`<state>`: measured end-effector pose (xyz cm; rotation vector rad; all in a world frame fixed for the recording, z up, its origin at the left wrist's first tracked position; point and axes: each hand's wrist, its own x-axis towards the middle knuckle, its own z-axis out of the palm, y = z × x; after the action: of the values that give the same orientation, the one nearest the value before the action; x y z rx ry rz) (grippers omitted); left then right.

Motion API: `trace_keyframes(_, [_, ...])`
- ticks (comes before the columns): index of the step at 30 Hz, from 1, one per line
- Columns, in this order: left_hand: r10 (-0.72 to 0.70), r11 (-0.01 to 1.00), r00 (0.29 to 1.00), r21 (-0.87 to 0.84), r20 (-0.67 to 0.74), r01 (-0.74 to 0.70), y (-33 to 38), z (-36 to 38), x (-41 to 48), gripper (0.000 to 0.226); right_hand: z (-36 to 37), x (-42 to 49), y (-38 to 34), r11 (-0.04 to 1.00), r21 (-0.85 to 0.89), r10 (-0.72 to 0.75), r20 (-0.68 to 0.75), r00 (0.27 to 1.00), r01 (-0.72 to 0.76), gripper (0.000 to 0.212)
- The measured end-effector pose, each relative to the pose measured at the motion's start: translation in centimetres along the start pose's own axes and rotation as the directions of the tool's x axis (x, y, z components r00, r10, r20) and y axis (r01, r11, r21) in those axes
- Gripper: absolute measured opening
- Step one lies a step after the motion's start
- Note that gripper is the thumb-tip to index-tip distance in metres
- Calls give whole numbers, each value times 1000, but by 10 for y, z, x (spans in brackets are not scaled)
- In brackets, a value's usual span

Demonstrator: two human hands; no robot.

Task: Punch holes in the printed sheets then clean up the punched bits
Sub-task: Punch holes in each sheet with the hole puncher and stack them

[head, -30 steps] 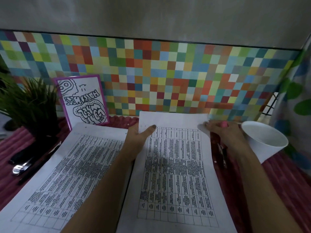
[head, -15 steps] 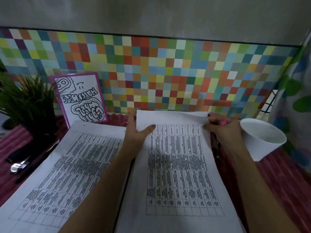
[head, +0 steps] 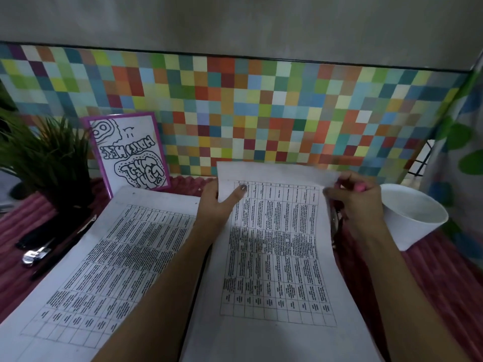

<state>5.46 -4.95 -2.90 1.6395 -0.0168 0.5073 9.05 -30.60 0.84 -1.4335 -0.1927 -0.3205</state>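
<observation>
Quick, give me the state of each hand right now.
Left hand: pinches the top left edge of the right-hand printed sheet, thumb on top.
Right hand: curled on that sheet's top right corner; a pink object shows between its fingers.

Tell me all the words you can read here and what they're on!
On the purple-framed card: big doodle letters, too twisty to read for sure.
On the held sheet: table print, too small to read.
On the left sheet: table print, too small to read.
Nothing else shows writing.
</observation>
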Motion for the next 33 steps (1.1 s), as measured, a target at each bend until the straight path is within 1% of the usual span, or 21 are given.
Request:
trace_keyframes(1, [41,999,999,35,-13,-40,0,1,0,32,0,0,0,1000,-10,-1,8,1000,1,60])
trace_keyframes(3, [65,996,996,65,-58,-61,-1,1,-1,28,-1,3,0,1000,-22,11,38,999,-11,73])
trace_keyframes(4, [68,997,996,51,-66,-65,-2,0,0,26,-1,3,0,999,-18,30,39,999,-29,75])
trace_keyframes(6, [54,999,998,-3,-44,-54,-1,0,1,18,2,1,0,997,-14,76,12,997,-76,66])
trace_keyframes(8, [-24,995,999,-95,-29,21,-3,-2,5,13,6,0,1,996,-63,64,-42,997,-67,54])
trace_keyframes(9, [-76,987,997,-144,-20,73,-2,-2,5,15,8,-1,0,991,-125,43,-59,997,-50,52])
trace_keyframes(11, [-184,957,983,-223,15,183,-4,-3,7,21,10,-1,-2,952,-307,-23,-73,997,0,56])
trace_keyframes(12, [-225,943,974,-241,40,228,-5,-3,8,22,10,-1,-5,913,-406,-68,-69,995,34,58])
trace_keyframes(13, [-250,935,967,-244,58,256,-5,-3,7,21,12,-2,-11,851,-520,-124,-66,990,72,58])
trace_keyframes(15, [-257,932,963,-242,86,270,-6,-3,8,21,22,-4,-28,642,-744,-304,-23,952,187,52])
trace_keyframes(16, [-256,931,962,-245,97,272,-5,-3,8,23,32,-3,-38,537,-799,-385,53,921,270,48])
trace_keyframes(17, [-254,929,961,-248,106,273,-5,-3,8,24,45,-2,-47,456,-819,-407,156,900,348,45])
trace_keyframes(18, [-256,927,960,-254,115,277,-4,-3,7,26,60,1,-55,409,-813,-369,267,890,414,41])
trace_keyframes(20, [-252,928,959,-250,127,277,-3,-2,8,31,95,8,-64,359,-796,-181,453,873,488,33])
trace_keyframes(22, [-235,936,962,-236,138,263,-4,-2,9,34,126,17,-59,333,-786,-22,546,838,521,15])
trace_keyframes(23, [-220,939,966,-238,137,248,-3,-2,9,34,138,20,-54,319,-783,28,570,821,533,19])
trace_keyframes(24, [-205,942,970,-242,128,231,-2,-2,9,31,147,23,-46,310,-783,61,583,810,540,25])
trace_keyframes(27, [-205,941,975,-255,86,220,-2,-1,10,14,158,28,-32,344,-793,81,559,825,503,19])
trace_keyframes(28, [-207,943,975,-248,82,221,-2,0,10,13,159,30,-31,365,-788,78,557,827,496,16])
trace_keyframes(30, [-212,948,973,-223,92,227,-5,1,11,14,158,33,-31,368,-795,121,555,823,482,14])
trace_keyframes(33, [-205,947,973,-229,108,225,-8,2,11,19,156,37,-33,299,-830,167,532,830,472,19])
